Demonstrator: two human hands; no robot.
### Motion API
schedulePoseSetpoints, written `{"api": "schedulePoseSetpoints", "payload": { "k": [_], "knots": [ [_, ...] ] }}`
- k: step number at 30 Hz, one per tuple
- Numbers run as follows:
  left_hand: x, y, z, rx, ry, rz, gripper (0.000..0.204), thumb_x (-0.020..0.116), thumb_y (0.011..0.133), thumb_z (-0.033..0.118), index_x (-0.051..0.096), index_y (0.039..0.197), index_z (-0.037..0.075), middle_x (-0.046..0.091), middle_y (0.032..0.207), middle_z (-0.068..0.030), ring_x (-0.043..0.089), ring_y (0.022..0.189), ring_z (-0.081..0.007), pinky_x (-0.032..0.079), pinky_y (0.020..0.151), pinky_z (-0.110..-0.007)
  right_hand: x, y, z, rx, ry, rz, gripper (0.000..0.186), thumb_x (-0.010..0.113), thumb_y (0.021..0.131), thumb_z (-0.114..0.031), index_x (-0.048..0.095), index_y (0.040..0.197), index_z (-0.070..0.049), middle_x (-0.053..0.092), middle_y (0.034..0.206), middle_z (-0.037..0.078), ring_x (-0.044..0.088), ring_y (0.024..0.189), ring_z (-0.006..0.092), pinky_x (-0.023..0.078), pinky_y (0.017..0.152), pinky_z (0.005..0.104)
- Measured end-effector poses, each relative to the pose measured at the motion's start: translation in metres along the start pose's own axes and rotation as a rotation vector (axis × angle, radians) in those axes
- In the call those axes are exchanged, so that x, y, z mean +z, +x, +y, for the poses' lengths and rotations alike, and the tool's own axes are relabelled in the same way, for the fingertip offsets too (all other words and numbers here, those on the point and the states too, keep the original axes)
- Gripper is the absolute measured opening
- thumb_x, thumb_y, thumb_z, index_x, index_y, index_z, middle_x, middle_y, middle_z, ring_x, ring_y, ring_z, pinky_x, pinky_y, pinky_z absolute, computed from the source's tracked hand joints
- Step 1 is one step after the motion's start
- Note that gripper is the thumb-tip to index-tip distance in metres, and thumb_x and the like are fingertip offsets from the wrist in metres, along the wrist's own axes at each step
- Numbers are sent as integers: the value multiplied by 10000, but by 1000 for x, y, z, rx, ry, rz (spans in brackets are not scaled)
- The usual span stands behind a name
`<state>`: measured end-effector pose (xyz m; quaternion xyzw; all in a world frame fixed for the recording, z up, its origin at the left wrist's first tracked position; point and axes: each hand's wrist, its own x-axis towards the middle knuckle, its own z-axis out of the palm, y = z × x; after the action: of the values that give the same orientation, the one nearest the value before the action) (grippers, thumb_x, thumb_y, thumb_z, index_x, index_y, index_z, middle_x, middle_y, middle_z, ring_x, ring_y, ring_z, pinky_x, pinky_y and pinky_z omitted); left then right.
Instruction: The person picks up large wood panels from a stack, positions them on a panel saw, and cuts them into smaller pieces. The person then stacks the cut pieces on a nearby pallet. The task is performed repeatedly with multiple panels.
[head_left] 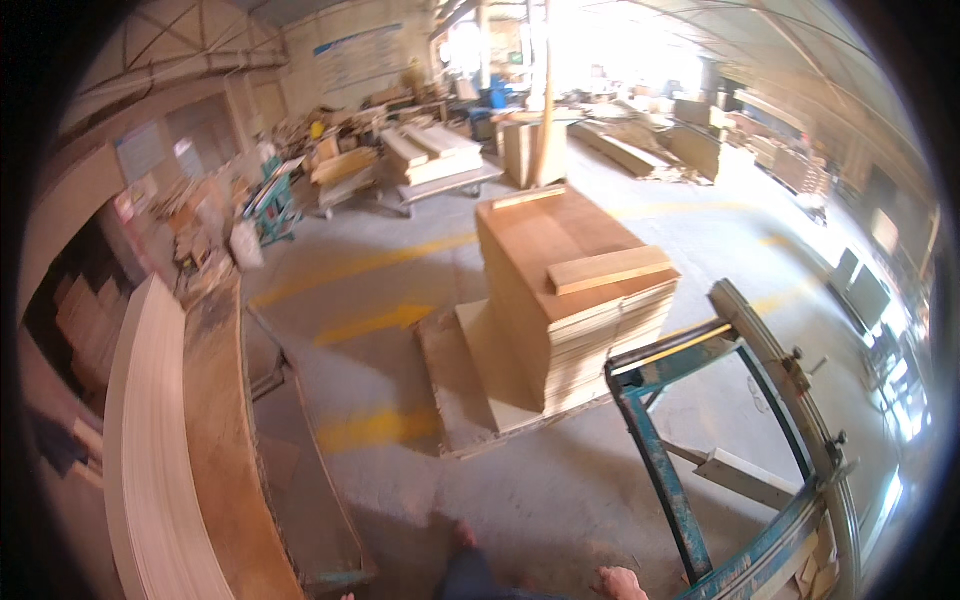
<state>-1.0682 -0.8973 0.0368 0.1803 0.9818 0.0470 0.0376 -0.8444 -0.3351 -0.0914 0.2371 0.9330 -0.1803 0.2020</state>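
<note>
At the lower edge, right of centre, part of my right hand [622, 583] shows, just left of a teal metal frame [660, 470]. It is small and blurred, and I cannot tell how its fingers are set or whether anything is in them. Of my left hand [348, 597] only a sliver of skin reaches the lower edge, beside the foot of a low rack; its fingers are hidden. Ahead of me rises a tall stack of wooden boards [520, 320] on a low pallet [440, 390]. One loose plank [610, 270] lies on its top.
A long stack of pale strips [150, 450] runs along my left, beside a brown board [225, 440]. The teal frame carries a metal rail [800, 390] at its right. Carts with planks [440, 160] stand farther back, near a wooden post [547, 110]. Yellow lines [375, 322] mark the floor.
</note>
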Motion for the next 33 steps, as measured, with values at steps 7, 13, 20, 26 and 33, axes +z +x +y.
{"api": "schedulePoseSetpoints", "payload": {
  "k": [7,13,20,26,33],
  "knots": [
    [-18,-11,-4,40,79,-124,570,785,866,326,673,1306,-19,535,1534,-262,459,1452,-437,379,1215,-537,-43,-74,4,19,54,175,197,677,925,-269,733,871,-88,756,879,150,745,831,352,600,710,488],
    [-39,4,-13,-72,43,-136,560,767,893,353,677,1321,4,567,1510,-244,478,1441,-424,379,1221,-523,-117,-122,-44,8,114,98,210,750,889,-291,716,884,-83,745,872,143,747,858,350,597,709,487],
    [-7,2,-74,-33,-81,119,578,793,857,405,695,1269,12,558,1514,-219,480,1428,-435,397,1204,-528,38,-109,-71,-62,398,79,313,752,914,-285,733,1126,-55,750,1091,229,713,1036,420,574,885,525],
    [-8,-62,-124,-170,-46,118,479,730,945,374,684,1289,44,479,1603,-147,394,1522,-350,380,1225,-504,46,-105,-161,-376,179,-174,415,755,915,-298,722,1233,-34,732,1170,270,687,1069,478,555,932,551],
    [-6,-128,-175,-251,-270,345,494,743,965,323,641,1350,31,514,1568,-148,441,1494,-357,405,1213,-487,28,-33,-282,-414,-154,-242,457,721,955,-429,737,1272,-100,758,1097,254,714,1019,465,579,895,559]
  ]
}}
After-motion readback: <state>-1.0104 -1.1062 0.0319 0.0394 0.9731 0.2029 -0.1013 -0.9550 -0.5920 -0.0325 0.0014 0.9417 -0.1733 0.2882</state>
